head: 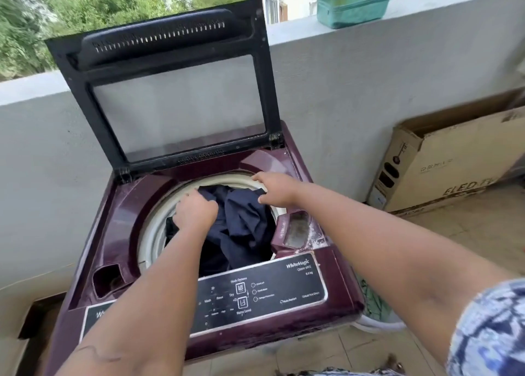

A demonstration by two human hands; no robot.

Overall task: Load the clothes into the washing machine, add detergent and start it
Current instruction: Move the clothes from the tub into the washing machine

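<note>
Head view: dark clothes (241, 225) lay in the open washing machine (127, 205) tub. The left hand (196, 209), grip bunched on the cloth at ten o'clock, seemingly pushed it down. The right hand (277, 189), at two o'clock, touched it, grip unclear.

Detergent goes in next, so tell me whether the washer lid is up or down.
Up. The lid stands raised on its rear hinges, leaving the drum open with dark clothes inside.

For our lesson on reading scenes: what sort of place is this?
Probably a home balcony used for laundry: a low outer wall with trees beyond it, and a top-loading washer standing open against it.
</note>
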